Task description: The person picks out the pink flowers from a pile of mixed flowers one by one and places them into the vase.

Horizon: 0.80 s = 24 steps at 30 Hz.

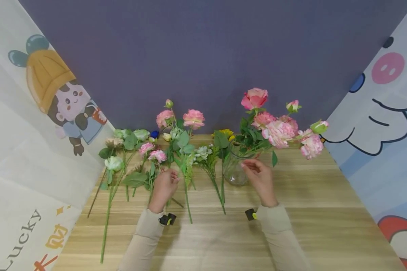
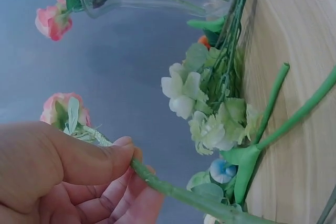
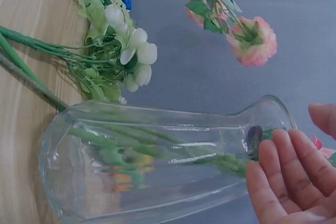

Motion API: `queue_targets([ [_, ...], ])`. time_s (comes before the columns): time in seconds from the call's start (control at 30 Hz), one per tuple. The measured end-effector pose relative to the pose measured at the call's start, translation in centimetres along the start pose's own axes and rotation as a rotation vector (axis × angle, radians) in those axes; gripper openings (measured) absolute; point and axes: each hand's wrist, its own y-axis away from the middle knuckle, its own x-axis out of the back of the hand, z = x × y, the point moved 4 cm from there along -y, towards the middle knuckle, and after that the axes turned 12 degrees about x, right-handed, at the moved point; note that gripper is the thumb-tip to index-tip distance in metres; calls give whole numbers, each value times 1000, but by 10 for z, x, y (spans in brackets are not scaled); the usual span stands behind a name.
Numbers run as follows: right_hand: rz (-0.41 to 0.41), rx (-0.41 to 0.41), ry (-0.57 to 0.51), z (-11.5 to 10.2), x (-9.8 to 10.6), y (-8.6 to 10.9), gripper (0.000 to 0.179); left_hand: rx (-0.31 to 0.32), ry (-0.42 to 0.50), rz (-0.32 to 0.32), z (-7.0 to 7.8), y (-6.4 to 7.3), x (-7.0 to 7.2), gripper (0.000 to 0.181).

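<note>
My left hand pinches a green flower stem between thumb and fingers. A pink bloom shows beyond that hand in the left wrist view. Beside the clear glass vase, my right hand has its fingers relaxed and holds nothing. From the right wrist, the fingers appear near the vase's mouth; whether they touch the glass I cannot tell. Several stems stand inside the upright vase, and their pink flowers lean out to the right over its rim.
White-green roses with long stems lie at the table's left. A bunch of small white flowers lies between the left hand and the vase. Yellow petals show behind the vase. A dark panel rises at the back.
</note>
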Motion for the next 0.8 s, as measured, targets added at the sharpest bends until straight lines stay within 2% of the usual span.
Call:
queue_targets([
  [0.2, -58, -12, 12, 0, -6, -1, 19, -24, 21, 0, 8, 2, 0, 11],
  [0.43, -78, -55, -12, -3, -14, -2, 21, -88, 58, 44, 20, 8, -3, 9],
  [0.57, -78, -50, -18, -5, -18, -4, 22, -114, 58, 37, 29, 12, -6, 10],
  [0.8, -104, -101, -139, 18, -34, -6, 25, -145, 67, 16, 41, 18, -10, 11],
])
